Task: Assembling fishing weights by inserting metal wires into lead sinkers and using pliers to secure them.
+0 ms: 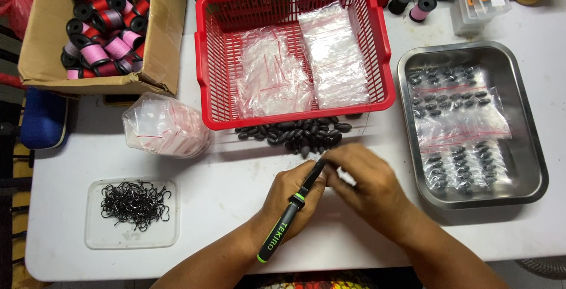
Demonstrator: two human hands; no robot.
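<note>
**Both hands meet over a black-handled tool**

The left hand [295,191] has its fingers wrapped round a black tool with a green band [292,209]. The right hand [365,180] has its fingers pressed together at the tool's tip, though what they pinch is hidden. Just beyond the fingers lies a pile of dark oval sinkers [298,132] on the white counter [224,177], touching a red basket [206,71].

Left hand [293,197] and right hand [365,183] together, fingertips touching.

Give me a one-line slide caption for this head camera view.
Left hand grips a black-and-green tool against the right hand, beside dark oval beads and a red basket.
</note>
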